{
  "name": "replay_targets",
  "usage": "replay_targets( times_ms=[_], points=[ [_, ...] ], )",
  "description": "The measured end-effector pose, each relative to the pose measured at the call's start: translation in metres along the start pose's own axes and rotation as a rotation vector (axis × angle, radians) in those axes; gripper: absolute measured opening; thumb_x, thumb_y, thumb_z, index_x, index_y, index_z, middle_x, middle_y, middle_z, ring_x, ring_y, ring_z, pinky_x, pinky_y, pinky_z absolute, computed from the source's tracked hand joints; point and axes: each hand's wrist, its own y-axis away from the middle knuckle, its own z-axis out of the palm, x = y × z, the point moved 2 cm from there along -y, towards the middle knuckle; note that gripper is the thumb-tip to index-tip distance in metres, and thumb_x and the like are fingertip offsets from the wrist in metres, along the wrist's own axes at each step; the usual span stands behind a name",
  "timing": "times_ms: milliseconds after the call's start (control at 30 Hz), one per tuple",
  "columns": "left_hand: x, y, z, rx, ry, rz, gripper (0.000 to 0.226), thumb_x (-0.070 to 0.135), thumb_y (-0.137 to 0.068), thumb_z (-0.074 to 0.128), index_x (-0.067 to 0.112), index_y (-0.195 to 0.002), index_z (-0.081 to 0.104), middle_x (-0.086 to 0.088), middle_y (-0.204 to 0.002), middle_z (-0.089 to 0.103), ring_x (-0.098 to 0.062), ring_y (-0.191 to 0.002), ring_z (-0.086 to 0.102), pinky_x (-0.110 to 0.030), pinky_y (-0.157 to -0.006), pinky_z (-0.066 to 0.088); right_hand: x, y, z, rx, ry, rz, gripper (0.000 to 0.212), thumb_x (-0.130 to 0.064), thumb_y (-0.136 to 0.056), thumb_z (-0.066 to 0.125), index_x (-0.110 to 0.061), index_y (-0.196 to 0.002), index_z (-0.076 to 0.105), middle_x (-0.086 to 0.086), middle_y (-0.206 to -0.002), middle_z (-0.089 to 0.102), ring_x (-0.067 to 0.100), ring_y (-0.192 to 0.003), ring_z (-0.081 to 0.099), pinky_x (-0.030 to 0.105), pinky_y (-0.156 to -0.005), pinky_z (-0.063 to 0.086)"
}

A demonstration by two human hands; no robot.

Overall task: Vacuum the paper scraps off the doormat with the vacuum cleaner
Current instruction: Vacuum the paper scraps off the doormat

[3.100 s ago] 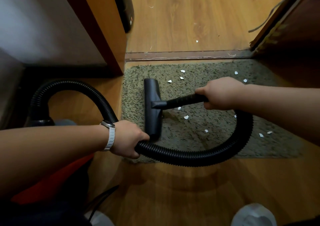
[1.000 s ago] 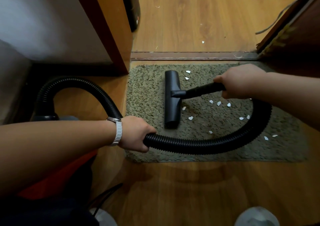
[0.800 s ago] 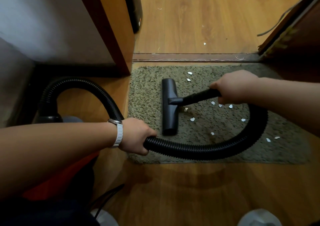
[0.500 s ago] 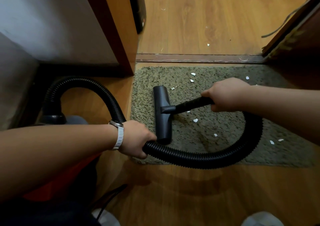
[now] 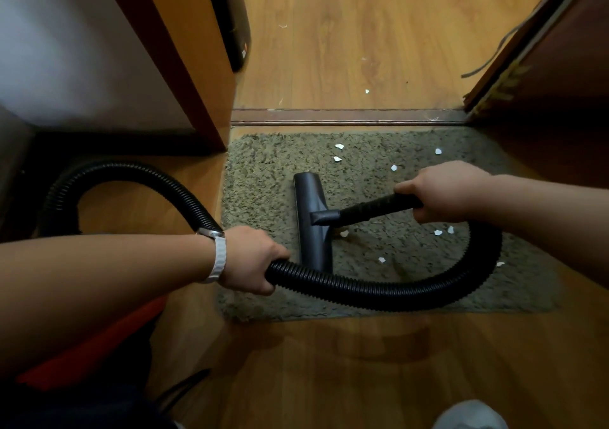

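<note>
The sweeping step is under way, and by my judgement it is not near its end. The head (image 5: 313,224) lies flat on the mat (image 5: 263,181), left of the mat's middle, with its long side running from the far edge toward the near edge. The right hand (image 5: 445,194) is clenched round the tube (image 5: 375,208) over the mat's middle. The left hand (image 5: 250,260) grasps the hose (image 5: 379,292) at the mat's near left corner. From there the hose loops along the near edge and curves up under the right forearm.

The pile left of the head looks bare of paper, while the scraps (image 5: 339,146) all lie to its right or beyond its far tip. The next move probably calls for drawing the head rightward across the mat, flat on the pile, with the left hand feeding slack so the loop does not drag paper off the edge.

Counted:
- One mat, one head, one tube, one hose and two hands.
- Nine scraps on the mat: four toward the far edge, one touching the head's right side, two just below the tube, and two toward the near edge by the hose.
- More scraps may hide under the hose or arm.
- A few white bits lie on the floor (image 5: 395,49) beyond the mat's far edge; the small ones are hard to count
</note>
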Motion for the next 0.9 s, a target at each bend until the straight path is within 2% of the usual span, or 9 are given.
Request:
replay_targets(
  times_ms=[100, 233, 400, 500, 567, 733, 800, 900],
  points=[
    [0.004, -0.008, -0.002, 0.010, -0.001, -0.012, 0.022, 0.044, -0.076, 0.062, 0.028, -0.081, 0.047, 0.008, -0.073, 0.056, -0.017, -0.072, 0.058, -0.032, -0.069, 0.053, 0.013, 0.004, 0.005, -0.007, -0.035, 0.006, 0.043, -0.040, -0.086, 0.059, -0.040, -0.128, 0.053, -0.008, -0.085, 0.058, 0.018, -0.077, 0.061, 0.028, -0.057, 0.050],
    [0.009, -0.012, -0.007, 0.004, -0.019, -0.018, 0.022, 0.045, -0.077, 0.062, 0.028, -0.084, 0.049, 0.010, -0.072, 0.053, -0.015, -0.070, 0.055, -0.030, -0.067, 0.051, 0.014, 0.006, 0.007, 0.004, -0.025, -0.014, 0.044, -0.038, -0.086, 0.059, -0.038, -0.130, 0.053, -0.010, -0.080, 0.052, 0.018, -0.075, 0.058, 0.027, -0.055, 0.046],
    [0.008, 0.000, -0.004, -0.048, -0.051, 0.006, 0.022, 0.046, -0.077, 0.060, 0.032, -0.083, 0.044, 0.010, -0.073, 0.053, -0.017, -0.071, 0.056, -0.033, -0.071, 0.054, -0.012, -0.001, 0.001, 0.037, 0.017, -0.077, 0.042, -0.036, -0.089, 0.055, -0.035, -0.132, 0.052, -0.009, -0.077, 0.044, 0.017, -0.070, 0.051, 0.026, -0.049, 0.038],
    [0.007, 0.008, -0.001, -0.087, -0.065, 0.033, 0.021, 0.045, -0.080, 0.060, 0.030, -0.087, 0.047, 0.009, -0.077, 0.055, -0.018, -0.074, 0.058, -0.034, -0.073, 0.054, -0.032, -0.007, -0.003, 0.063, 0.025, -0.127, 0.043, -0.038, -0.090, 0.053, -0.035, -0.133, 0.050, -0.006, -0.083, 0.051, 0.020, -0.072, 0.053, 0.028, -0.053, 0.044],
    [0.006, 0.012, 0.000, -0.098, -0.080, 0.048, 0.020, 0.045, -0.081, 0.060, 0.030, -0.087, 0.047, 0.009, -0.078, 0.055, -0.018, -0.076, 0.060, -0.034, -0.073, 0.054, -0.042, -0.012, -0.004, 0.060, 0.031, -0.145, 0.043, -0.039, -0.091, 0.053, -0.034, -0.133, 0.049, -0.003, -0.089, 0.054, 0.021, -0.071, 0.054, 0.028, -0.052, 0.042],
    [-0.002, 0.019, 0.006, -0.109, -0.081, 0.054, 0.022, 0.047, -0.080, 0.059, 0.033, -0.085, 0.044, 0.007, -0.081, 0.059, -0.020, -0.078, 0.061, -0.039, -0.075, 0.056, -0.050, -0.020, -0.008, 0.071, -0.024, -0.132, 0.033, -0.049, -0.093, 0.051, -0.030, -0.120, 0.052, -0.006, -0.081, 0.049, 0.022, -0.075, 0.059, 0.030, -0.059, 0.049],
    [-0.004, 0.020, 0.007, -0.102, -0.071, 0.052, 0.021, 0.047, -0.080, 0.060, 0.032, -0.086, 0.045, 0.007, -0.081, 0.059, -0.020, -0.078, 0.061, -0.039, -0.075, 0.056, -0.045, -0.022, -0.006, 0.074, -0.084, -0.100, 0.031, -0.051, -0.092, 0.052, -0.030, -0.115, 0.051, -0.007, -0.083, 0.053, 0.022, -0.077, 0.061, 0.030, -0.062, 0.050],
    [-0.004, 0.019, 0.004, -0.086, -0.056, 0.054, 0.020, 0.045, -0.080, 0.061, 0.030, -0.089, 0.049, 0.009, -0.078, 0.057, -0.017, -0.073, 0.058, -0.037, -0.074, 0.056, -0.034, -0.023, 0.002, 0.070, -0.182, -0.045, 0.029, -0.050, -0.090, 0.056, -0.029, -0.109, 0.051, -0.007, -0.079, 0.058, 0.018, -0.070, 0.058, 0.032, -0.062, 0.054]
  ],
)
